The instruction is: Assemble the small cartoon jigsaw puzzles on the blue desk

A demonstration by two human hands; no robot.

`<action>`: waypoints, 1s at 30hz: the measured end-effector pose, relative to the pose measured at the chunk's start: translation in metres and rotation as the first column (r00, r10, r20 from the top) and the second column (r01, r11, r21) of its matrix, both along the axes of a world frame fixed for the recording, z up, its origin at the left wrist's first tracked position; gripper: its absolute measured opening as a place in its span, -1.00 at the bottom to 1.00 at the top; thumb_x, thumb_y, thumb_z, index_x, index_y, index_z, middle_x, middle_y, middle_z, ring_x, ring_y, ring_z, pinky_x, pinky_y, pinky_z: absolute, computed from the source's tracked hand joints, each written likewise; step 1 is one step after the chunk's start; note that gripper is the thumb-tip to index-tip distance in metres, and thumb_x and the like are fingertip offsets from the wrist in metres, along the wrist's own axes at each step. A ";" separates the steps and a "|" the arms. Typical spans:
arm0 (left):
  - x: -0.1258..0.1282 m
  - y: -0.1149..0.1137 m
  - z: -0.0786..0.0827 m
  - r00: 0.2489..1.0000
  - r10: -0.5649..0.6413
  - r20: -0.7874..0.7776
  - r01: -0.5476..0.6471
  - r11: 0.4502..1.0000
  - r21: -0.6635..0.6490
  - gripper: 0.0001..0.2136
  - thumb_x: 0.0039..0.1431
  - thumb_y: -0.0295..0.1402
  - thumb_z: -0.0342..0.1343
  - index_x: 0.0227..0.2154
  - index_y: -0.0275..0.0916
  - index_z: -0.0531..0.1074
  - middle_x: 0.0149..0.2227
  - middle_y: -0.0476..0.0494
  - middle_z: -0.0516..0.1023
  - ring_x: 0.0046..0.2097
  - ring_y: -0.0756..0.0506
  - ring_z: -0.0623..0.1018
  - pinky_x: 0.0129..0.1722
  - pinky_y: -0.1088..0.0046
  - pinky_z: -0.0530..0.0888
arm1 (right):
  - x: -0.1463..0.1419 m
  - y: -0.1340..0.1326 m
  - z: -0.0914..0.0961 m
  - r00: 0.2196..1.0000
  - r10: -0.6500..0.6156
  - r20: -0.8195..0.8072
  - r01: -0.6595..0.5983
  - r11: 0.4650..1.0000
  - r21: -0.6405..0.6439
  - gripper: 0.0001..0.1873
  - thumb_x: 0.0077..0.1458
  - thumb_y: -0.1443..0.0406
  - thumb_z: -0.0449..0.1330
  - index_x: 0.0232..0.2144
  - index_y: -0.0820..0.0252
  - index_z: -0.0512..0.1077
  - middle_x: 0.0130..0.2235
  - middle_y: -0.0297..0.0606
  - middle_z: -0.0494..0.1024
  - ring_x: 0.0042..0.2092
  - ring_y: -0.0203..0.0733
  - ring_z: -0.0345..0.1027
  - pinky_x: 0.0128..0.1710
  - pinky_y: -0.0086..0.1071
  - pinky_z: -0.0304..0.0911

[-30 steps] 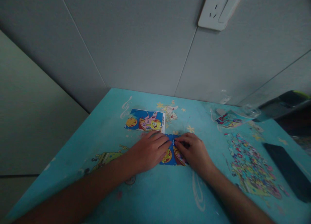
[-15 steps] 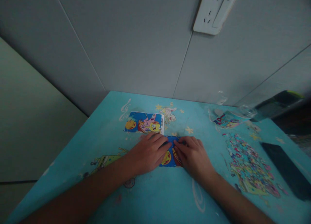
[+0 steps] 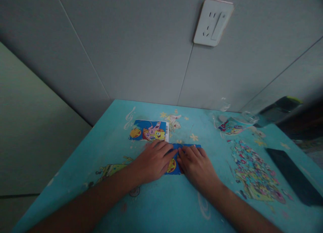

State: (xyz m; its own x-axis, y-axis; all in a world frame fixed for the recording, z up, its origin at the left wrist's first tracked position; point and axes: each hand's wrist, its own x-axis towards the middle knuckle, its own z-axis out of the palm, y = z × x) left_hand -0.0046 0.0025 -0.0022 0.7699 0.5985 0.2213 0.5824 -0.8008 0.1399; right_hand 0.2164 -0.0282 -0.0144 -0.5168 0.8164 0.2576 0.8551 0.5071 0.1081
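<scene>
A partly built blue cartoon puzzle (image 3: 173,164) lies on the turquoise table (image 3: 161,202) and both my hands rest on it. My left hand (image 3: 152,160) lies flat on its left part with fingers stretched toward the middle. My right hand (image 3: 196,165) lies flat over its right part, fingertips touching the left hand's. Most of the puzzle is hidden under the hands; only a blue strip and a yellow-red patch show between them.
A printed cartoon picture card (image 3: 148,131) lies just beyond my left hand. A heap of loose puzzle pieces (image 3: 254,174) spreads at the right, with a black phone (image 3: 290,179) beside it. A clear plastic bag (image 3: 233,125) sits near the wall. A wall socket (image 3: 212,22) is above.
My right hand has flattened from a curled pinch and now covers the puzzle's right part. The left hand has stayed put. The camera tilted slightly.
</scene>
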 end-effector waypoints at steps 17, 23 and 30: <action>0.005 -0.002 0.001 0.996 0.023 -0.082 -0.020 0.999 0.037 -0.58 0.30 -0.37 0.05 0.20 -0.20 0.33 0.13 -0.22 0.43 0.18 -0.24 0.35 0.22 0.09 0.22 | 0.009 0.005 0.035 0.997 0.077 -0.010 -0.078 0.974 -0.211 -0.69 0.38 0.20 0.05 0.02 0.11 0.51 -0.06 -0.11 0.53 -0.07 -0.06 0.38 -0.11 -0.19 0.21; 0.000 0.016 0.009 0.989 -0.061 -0.137 0.064 0.998 0.023 -0.62 0.30 -0.37 0.05 0.17 -0.14 0.37 0.10 -0.18 0.46 0.13 -0.20 0.43 0.15 0.17 0.31 | 0.008 -0.003 0.033 0.997 0.078 -0.007 -0.077 0.970 -0.230 -0.57 0.32 0.19 0.10 0.17 0.18 0.40 0.03 -0.02 0.50 0.03 0.05 0.36 -0.06 -0.12 0.28; 0.023 0.006 0.000 0.985 0.031 -0.170 -0.017 0.997 0.080 -0.75 0.35 -0.27 0.13 0.00 -0.28 0.44 0.02 -0.19 0.50 0.03 -0.17 0.52 0.07 0.07 0.46 | 0.018 0.021 0.035 0.961 0.213 -0.175 -0.269 0.864 -0.425 -0.69 0.36 0.22 0.05 -0.02 0.13 0.55 0.01 -0.15 0.59 0.11 -0.09 0.40 0.14 -0.16 0.27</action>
State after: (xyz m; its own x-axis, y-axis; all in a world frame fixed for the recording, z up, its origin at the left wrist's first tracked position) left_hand 0.0184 0.0089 -0.0020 0.7860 0.6034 0.1346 0.6115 -0.7908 -0.0256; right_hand 0.2343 -0.0068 0.0202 -0.7009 0.7127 -0.0275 0.6918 0.6700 -0.2693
